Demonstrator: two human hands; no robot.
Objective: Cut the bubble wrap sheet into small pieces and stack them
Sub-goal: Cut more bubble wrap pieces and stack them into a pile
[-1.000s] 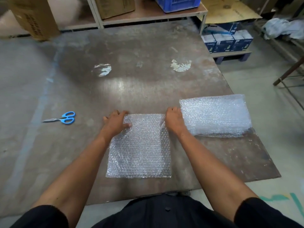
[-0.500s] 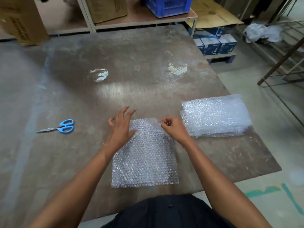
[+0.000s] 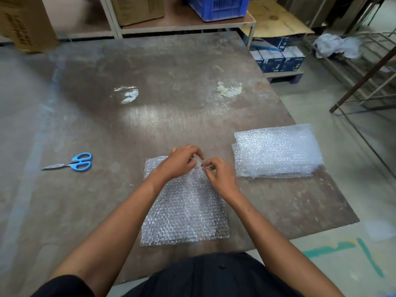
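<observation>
Near the front tabletop [image 3: 278,211] edge lies one bubble wrap piece [image 3: 184,213]. At its far edge the left hand [image 3: 180,161] and right hand [image 3: 218,176] both pinch it. Right, one stack [image 3: 276,151] shows pieces already cut. One scissors [image 3: 72,163] rests left; stacking remains, I judge.

The bubble wrap sheet [image 3: 184,211] is clear with a dotted bubble pattern, as is the whiter stack [image 3: 276,151] at 3 o'clock. Scissors [image 3: 74,162] at 9 o'clock — bright blue handles, grey blades. The counter [image 3: 171,67] is mottled brown-grey; the crate [image 3: 216,6] at 12 o'clock — blue.
</observation>
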